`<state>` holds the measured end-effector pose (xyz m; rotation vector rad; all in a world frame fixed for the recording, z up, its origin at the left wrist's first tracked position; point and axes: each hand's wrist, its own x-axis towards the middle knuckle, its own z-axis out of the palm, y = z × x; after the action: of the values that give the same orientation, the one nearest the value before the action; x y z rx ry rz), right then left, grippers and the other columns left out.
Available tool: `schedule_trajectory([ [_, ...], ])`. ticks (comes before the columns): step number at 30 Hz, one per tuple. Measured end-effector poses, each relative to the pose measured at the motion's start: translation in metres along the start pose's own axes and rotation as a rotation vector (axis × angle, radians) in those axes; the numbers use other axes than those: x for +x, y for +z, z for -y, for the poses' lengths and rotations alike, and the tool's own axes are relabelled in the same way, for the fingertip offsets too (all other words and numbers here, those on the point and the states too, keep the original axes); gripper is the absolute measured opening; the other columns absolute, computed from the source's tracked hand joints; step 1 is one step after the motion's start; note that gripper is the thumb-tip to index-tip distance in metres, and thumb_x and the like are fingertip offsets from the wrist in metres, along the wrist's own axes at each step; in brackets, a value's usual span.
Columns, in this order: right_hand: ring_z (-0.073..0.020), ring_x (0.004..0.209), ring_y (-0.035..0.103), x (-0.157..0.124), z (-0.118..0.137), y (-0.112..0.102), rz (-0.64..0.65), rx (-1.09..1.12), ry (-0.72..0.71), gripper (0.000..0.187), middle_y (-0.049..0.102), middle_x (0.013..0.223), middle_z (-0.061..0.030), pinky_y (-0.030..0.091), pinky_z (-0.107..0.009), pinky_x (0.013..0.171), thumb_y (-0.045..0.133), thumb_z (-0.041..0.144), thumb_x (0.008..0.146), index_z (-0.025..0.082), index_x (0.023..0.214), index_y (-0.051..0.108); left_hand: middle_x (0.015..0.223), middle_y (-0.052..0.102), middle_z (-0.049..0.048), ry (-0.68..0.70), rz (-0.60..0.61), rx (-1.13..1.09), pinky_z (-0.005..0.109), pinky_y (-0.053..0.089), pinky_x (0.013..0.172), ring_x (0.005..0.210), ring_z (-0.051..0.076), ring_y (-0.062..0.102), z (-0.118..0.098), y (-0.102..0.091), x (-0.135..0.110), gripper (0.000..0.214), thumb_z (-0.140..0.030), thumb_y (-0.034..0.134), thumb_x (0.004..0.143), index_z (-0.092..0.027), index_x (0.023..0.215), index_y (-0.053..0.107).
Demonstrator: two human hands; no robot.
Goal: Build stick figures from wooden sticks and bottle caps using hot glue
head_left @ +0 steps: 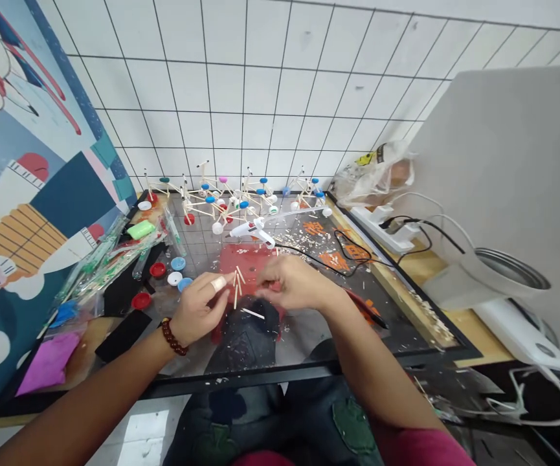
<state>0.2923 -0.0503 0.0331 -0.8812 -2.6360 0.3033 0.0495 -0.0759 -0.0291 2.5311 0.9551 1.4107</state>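
Observation:
My left hand, with a beaded bracelet and a pale wrap on one finger, is closed on a small piece of joined wooden sticks held above the glass tabletop. Just to its right, my right hand has its fingers curled together, apart from the sticks. Whatever its fingertips hold, if anything, I cannot make out. A loose wooden stick lies on the glass below. Beyond the hands rests a white glue gun with its black cord trailing right. Behind it stand several stick figures with coloured bottle caps.
Red caps and blue caps lie at the left, near clear plastic packets and a purple packet. Wood shavings are scattered on the glass. At the right are a power strip and a white lamp-like object.

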Motion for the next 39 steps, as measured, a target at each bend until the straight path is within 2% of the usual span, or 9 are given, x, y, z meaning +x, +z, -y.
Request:
schedule_trajectory([
  [3,-0.0092,0.058,0.053,-0.001,0.003,0.002,0.273,0.172,0.141,0.014,0.067,0.069,0.0027,0.031,-0.022,0.056,0.080,0.028,0.072,0.018,0.081,0.074,0.098,0.074,0.0079,-0.031,-0.062,0.062,0.034,0.054,0.084,0.093,0.020,0.068,0.005,-0.004,0.002,0.038,-0.006,0.059,0.086,-0.019,0.121,0.064],
  [7,-0.0088,0.055,0.051,0.004,0.000,0.014,0.405,0.186,0.192,0.026,0.066,0.066,0.0033,0.028,-0.022,0.053,0.085,0.039,0.067,0.019,0.079,0.074,0.093,0.075,0.0064,-0.073,-0.103,0.122,0.032,0.054,0.084,0.089,0.018,0.069,0.011,-0.011,0.005,0.030,-0.007,0.060,0.086,-0.018,0.113,0.068],
  [11,-0.0116,0.066,0.057,0.010,-0.009,0.026,0.163,0.117,0.183,0.007,0.069,0.075,-0.0004,0.034,-0.022,0.061,0.069,0.022,0.085,0.018,0.087,0.074,0.092,0.076,0.0070,-0.103,-0.096,0.143,0.031,0.053,0.082,0.088,0.018,0.069,0.013,-0.015,0.006,0.026,-0.010,0.059,0.087,-0.018,0.109,0.070],
  [14,-0.0154,0.083,0.060,0.015,-0.012,0.036,-0.057,-0.028,0.043,0.020,0.069,0.089,-0.0053,0.039,-0.025,0.072,0.056,0.011,0.092,0.017,0.101,0.072,0.093,0.076,0.0077,-0.129,-0.064,0.128,0.032,0.053,0.082,0.088,0.019,0.069,0.013,-0.013,0.006,0.026,-0.013,0.058,0.088,-0.019,0.109,0.071],
  [22,-0.0211,0.091,0.055,0.024,0.012,0.058,0.094,-0.370,-0.265,0.014,0.065,0.097,-0.0060,0.037,-0.033,0.076,0.056,0.023,0.096,0.019,0.094,0.068,0.095,0.077,0.0054,-0.334,-0.027,-0.026,0.032,0.053,0.084,0.088,0.020,0.069,0.014,-0.011,0.004,0.019,-0.020,0.066,0.083,-0.023,0.098,0.076],
  [28,-0.0219,0.085,0.055,0.026,0.012,0.062,-0.036,-0.379,-0.108,0.013,0.066,0.092,-0.0084,0.037,-0.034,0.074,0.051,0.020,0.098,0.014,0.102,0.062,0.093,0.078,0.0060,-0.845,0.071,-0.406,0.031,0.056,0.080,0.082,0.021,0.070,0.007,-0.013,0.012,0.030,-0.039,0.073,0.079,-0.019,0.101,0.076],
  [33,-0.0190,0.085,0.058,0.024,0.003,0.064,-0.191,-0.210,-0.159,0.019,0.069,0.092,-0.0068,0.040,-0.031,0.077,0.046,0.020,0.100,0.016,0.104,0.064,0.081,0.076,0.0059,-0.896,0.276,-0.598,0.027,0.056,0.066,0.069,0.017,0.067,0.004,-0.009,0.012,0.029,-0.043,0.076,0.076,-0.016,0.087,0.078],
  [36,-0.0174,0.084,0.060,0.021,-0.008,0.061,-0.308,-0.084,-0.127,0.018,0.070,0.090,-0.0067,0.042,-0.029,0.077,0.048,0.020,0.099,0.016,0.105,0.064,0.069,0.072,0.0046,-0.972,0.255,-0.711,0.023,0.053,0.056,0.058,0.014,0.063,0.003,-0.009,0.011,0.028,-0.042,0.078,0.075,-0.014,0.081,0.076],
  [39,-0.0174,0.083,0.063,0.019,-0.023,0.054,-0.421,-0.035,0.056,0.017,0.072,0.091,-0.0079,0.044,-0.028,0.076,0.051,0.017,0.097,0.016,0.103,0.067,0.068,0.072,0.0054,-1.101,0.164,-0.874,0.022,0.052,0.053,0.057,0.013,0.063,0.004,-0.013,0.012,0.030,-0.041,0.077,0.076,-0.014,0.088,0.075],
])
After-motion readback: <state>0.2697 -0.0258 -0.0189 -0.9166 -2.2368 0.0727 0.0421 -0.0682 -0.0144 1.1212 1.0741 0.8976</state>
